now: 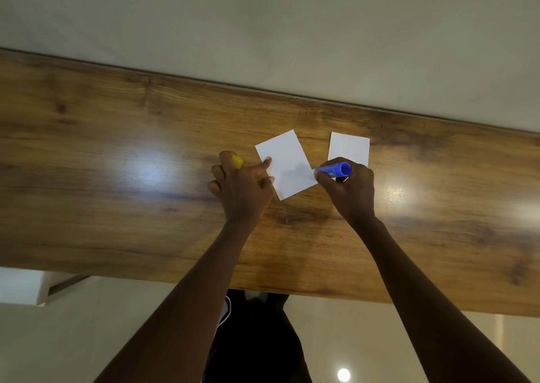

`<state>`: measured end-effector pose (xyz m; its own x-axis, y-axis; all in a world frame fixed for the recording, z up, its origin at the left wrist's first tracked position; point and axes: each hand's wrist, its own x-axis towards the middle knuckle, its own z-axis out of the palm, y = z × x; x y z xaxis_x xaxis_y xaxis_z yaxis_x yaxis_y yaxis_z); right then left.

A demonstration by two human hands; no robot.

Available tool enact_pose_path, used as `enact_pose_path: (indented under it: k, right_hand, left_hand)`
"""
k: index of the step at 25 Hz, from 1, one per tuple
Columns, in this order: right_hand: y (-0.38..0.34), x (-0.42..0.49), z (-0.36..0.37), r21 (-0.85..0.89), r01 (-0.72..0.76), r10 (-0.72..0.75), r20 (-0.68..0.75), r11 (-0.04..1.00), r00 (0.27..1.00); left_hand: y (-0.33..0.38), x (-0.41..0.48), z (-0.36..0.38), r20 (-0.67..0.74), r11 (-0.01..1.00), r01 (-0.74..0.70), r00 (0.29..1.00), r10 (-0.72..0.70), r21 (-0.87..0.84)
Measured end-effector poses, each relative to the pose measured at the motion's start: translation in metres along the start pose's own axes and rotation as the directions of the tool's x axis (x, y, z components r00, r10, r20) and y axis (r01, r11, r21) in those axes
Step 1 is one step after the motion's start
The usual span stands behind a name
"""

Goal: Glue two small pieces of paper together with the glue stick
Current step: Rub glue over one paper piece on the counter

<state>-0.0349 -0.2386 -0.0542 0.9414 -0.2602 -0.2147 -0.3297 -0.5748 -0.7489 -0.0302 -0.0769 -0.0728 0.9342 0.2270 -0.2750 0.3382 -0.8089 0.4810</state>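
Note:
Two small white papers lie on the wooden table point(117, 201). The tilted left paper point(287, 163) is pinned at its left edge by the index finger and thumb of my left hand point(241, 187). That hand also holds a yellow cap point(237, 161) in its curled fingers. My right hand point(349, 191) grips a blue glue stick point(334, 170), whose tip points left at the left paper's right edge. Behind my right hand lies the second paper point(349, 148), its near part hidden by the hand.
A pale wall point(263, 26) runs along the table's far edge. The table's near edge crosses the view below my forearms, and dark clothing point(257, 339) shows beneath it. Bright light reflections sit on the tabletop left and right of my hands.

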Motion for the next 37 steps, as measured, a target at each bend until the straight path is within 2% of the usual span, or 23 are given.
enact_pose_path:
  k: [5, 14, 18, 22, 24, 28, 33, 37]
  right_hand:
    - [0.002, -0.006, -0.002, 0.019, -0.013, 0.013, 0.003, 1.0, 1.0]
    - [0.001, -0.008, -0.001, 0.026, 0.008, -0.008, 0.001, 1.0, 1.0]
    - [-0.007, -0.008, 0.001, 0.202, -0.016, 0.035, -0.089, 0.979, 0.995]
    - [-0.014, -0.007, 0.004, 0.375, -0.035, 0.087, -0.122, 0.926, 0.989]
    - [-0.016, -0.007, 0.005, 0.426, -0.059, 0.122, -0.123, 0.903, 0.985]
    - [-0.017, -0.006, 0.003, 0.465, -0.068, 0.148, -0.139, 0.883, 0.979]
    - [-0.016, -0.007, 0.004, 0.453, -0.071, 0.145, -0.13, 0.889, 0.981]
    - [-0.018, -0.008, 0.004, 0.468, -0.075, 0.154, -0.132, 0.88, 0.979]
  left_hand:
    - [0.0, 0.0, -0.003, 0.0, 0.999, -0.026, 1.0, 0.026, 0.041]
    - [0.003, -0.003, -0.01, 0.015, 0.947, -0.212, 0.977, 0.215, 0.243]
    - [0.004, -0.007, -0.017, -0.045, 0.865, -0.298, 0.938, 0.344, 0.403]
    - [0.003, -0.003, -0.012, 0.043, 0.903, -0.306, 0.95, 0.308, 0.302]
    - [0.003, -0.002, -0.01, 0.125, 0.884, -0.353, 0.936, 0.33, 0.308]
    - [0.004, 0.003, -0.01, 0.169, 0.824, -0.429, 0.903, 0.394, 0.37]
    - [0.012, 0.001, -0.012, 0.086, 0.82, -0.383, 0.919, 0.385, 0.425]
    - [0.006, 0.001, -0.015, -0.006, 0.908, -0.322, 0.942, 0.335, 0.268]
